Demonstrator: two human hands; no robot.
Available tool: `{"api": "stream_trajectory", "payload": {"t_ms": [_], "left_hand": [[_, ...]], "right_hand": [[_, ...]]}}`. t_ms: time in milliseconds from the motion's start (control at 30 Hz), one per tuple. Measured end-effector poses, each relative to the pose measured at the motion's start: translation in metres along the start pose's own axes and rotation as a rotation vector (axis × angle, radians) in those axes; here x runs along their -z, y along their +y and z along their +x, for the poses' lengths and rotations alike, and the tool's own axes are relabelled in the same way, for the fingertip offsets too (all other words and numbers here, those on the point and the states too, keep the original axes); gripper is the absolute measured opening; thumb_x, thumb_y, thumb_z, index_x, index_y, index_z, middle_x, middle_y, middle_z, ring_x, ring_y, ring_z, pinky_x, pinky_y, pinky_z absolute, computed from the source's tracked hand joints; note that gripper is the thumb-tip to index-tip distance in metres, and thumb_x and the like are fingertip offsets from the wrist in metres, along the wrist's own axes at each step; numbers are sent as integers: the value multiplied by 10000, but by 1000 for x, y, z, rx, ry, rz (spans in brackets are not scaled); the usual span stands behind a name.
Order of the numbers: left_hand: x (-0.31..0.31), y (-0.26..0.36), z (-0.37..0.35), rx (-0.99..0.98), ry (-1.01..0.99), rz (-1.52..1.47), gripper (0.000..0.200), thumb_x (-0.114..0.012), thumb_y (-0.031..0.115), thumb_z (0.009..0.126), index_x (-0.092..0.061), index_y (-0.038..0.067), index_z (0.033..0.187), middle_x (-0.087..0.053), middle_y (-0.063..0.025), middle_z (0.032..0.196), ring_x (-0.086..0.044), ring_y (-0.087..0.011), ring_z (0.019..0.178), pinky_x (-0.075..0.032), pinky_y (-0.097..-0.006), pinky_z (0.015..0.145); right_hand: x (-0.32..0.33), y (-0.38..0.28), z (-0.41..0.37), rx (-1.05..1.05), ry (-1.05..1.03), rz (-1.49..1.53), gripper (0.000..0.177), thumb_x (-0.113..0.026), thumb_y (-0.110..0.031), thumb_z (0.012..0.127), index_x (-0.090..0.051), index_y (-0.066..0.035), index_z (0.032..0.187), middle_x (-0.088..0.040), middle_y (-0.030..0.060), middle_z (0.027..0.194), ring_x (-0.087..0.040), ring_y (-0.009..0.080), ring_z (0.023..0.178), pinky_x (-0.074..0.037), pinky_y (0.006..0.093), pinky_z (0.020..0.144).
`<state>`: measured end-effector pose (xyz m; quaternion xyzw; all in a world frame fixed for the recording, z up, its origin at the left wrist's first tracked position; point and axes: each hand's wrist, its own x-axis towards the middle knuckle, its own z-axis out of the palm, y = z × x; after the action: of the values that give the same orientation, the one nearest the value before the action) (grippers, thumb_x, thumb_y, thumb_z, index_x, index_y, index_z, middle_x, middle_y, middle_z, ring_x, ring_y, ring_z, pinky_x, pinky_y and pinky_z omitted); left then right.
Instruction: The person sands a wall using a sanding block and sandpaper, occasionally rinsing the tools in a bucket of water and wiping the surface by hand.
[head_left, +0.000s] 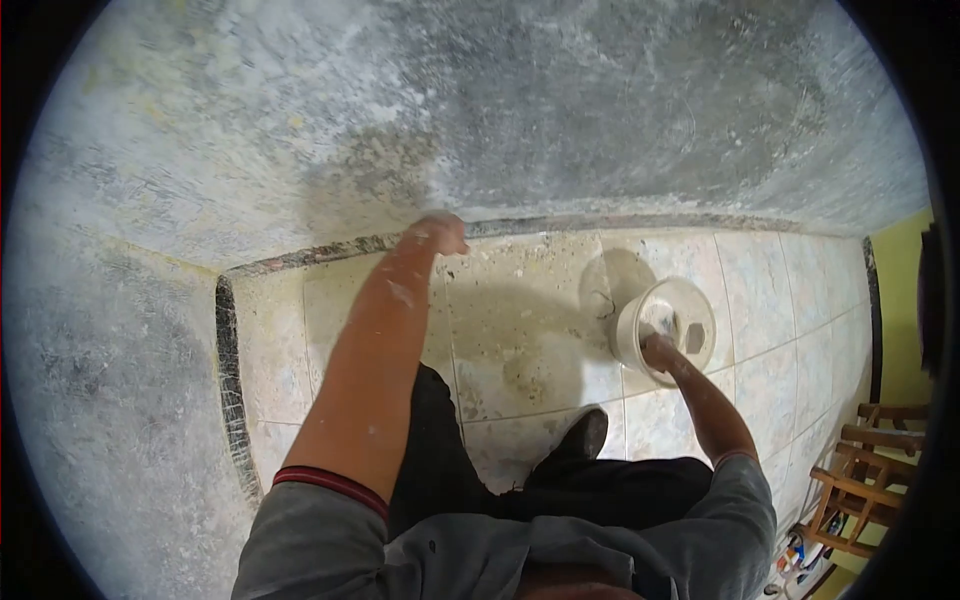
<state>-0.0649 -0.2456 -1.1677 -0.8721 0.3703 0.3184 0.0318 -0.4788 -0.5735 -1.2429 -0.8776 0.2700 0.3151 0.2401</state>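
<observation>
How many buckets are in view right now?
1: the whitish bucket on the tiled floor, with the right hand in its mouth. Another could be hidden among the clutter at lower right.

Mottled grey wall (110, 400), black skirting (231, 370), pale tiled floor (775, 350), yellow-green wall (897, 290), wooden furniture (856, 486)

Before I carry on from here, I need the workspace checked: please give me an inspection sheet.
Surface: pale tiled floor, marked and speckled near the wall, which is mottled grey with a darker blotch.
Job's things: whitish bucket on the tiles.
Clutter: scattered specks on the floor; small items at the lower right edge, too unclear to name.
Hands: left hand at the wall's foot, by the dark strip; right hand inside the bucket, fingers unclear.
Cables: nothing seen.
Surroundings: wooden frame furniture and yellow wall at right.
</observation>
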Motion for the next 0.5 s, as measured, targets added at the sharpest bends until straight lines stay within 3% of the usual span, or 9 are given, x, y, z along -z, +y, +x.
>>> {"api": "stream_trajectory", "payload": {"t_ms": [67,133,167,200,267,333,400,500], "left_hand": [[8,29,-5,-11,37,-29,375,-664,352,843,-713,81,1097,-678,-159,1137,-637,-342,1072,-512,-472,920],[18,51,-13,14,-30,-1,396,-667,365,847,-709,75,1114,-663,-152,1192,-621,-337,1116,-502,-465,942],[18,52,-13,18,-13,-13,396,-667,365,847,-709,75,1114,-663,-152,1192,-621,-337,1116,-502,-465,942],[15,52,-11,-5,-7,-31,410,-673,371,845,-704,72,1125,-657,-152,1208,-614,-335,1132,-497,-464,950],[15,52,-15,-19,19,-55,425,-679,378,844,-700,70,1135,-652,-153,1224,-608,-333,1148,-493,-463,958],[20,49,-27,61,-4,-64,445,-691,378,837,-692,65,1153,-645,-152,1241,-604,-333,1157,-490,-459,966],[21,38,-31,103,1,-75,469,-703,385,828,-684,67,1173,-639,-157,1250,-599,-327,1169,-487,-445,975],[10,16,-22,112,-28,-17,389,-665,366,843,-693,121,1144,-689,-97,1133,-629,-302,1084,-493,-460,921]], "right_hand": [[-3,18,0,71,19,26,315,-606,-253,816,-727,2,955,-703,220,770,-700,334,710,-557,424,689],[-21,42,17,97,201,-145,311,-620,-242,777,-712,-33,989,-705,221,867,-698,360,788,-556,449,753],[-17,31,16,-36,236,-145,306,-619,-220,771,-697,-26,994,-702,217,931,-686,377,849,-550,450,787],[-43,60,34,245,592,-354,274,-623,-241,794,-701,-52,977,-700,220,922,-682,380,858,-541,458,798],[-14,10,16,77,405,-276,235,-609,-269,815,-709,-92,933,-706,208,855,-695,370,838,-543,480,773],[-26,17,30,220,499,-103,282,-654,-347,797,-720,-98,914,-704,202,803,-702,367,769,-549,478,703],[14,-28,-8,33,76,115,298,-655,-334,814,-731,-72,934,-692,235,798,-706,371,766,-553,457,682],[4,-22,-2,88,154,196,292,-646,-307,829,-740,-48,926,-675,269,782,-705,372,746,-553,440,668]]}}
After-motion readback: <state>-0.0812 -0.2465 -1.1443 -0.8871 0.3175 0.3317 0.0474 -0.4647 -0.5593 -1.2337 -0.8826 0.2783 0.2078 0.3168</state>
